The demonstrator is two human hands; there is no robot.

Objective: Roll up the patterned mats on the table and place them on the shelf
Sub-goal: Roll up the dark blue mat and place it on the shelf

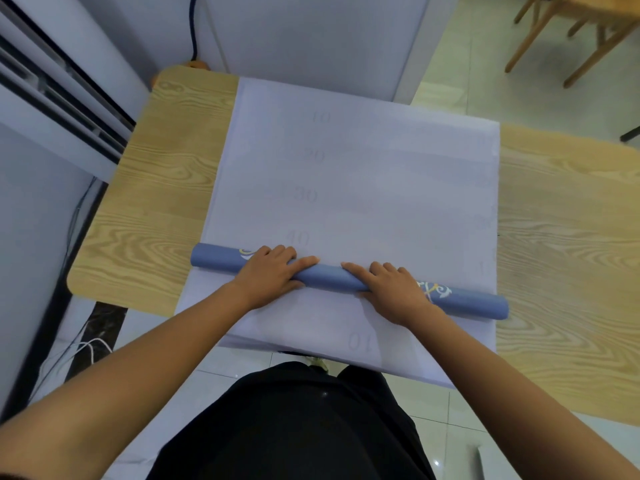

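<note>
A mat (346,174) lies pale side up across the wooden table (159,188), faint numbers showing through it. Its near part is wound into a blue roll (327,276) with white and yellow swirls near both ends; the roll runs from left to lower right. My left hand (270,275) presses on the roll left of centre, fingers curled over its top. My right hand (391,289) lies on it right of centre in the same way. The mat's near edge hangs over the table's front. No shelf is in view.
A white unit with dark slats (59,98) stands to the left, with cables (79,344) on the tiled floor below it. White panels (311,39) rise behind the table. Wooden chair legs (568,36) stand at the far right.
</note>
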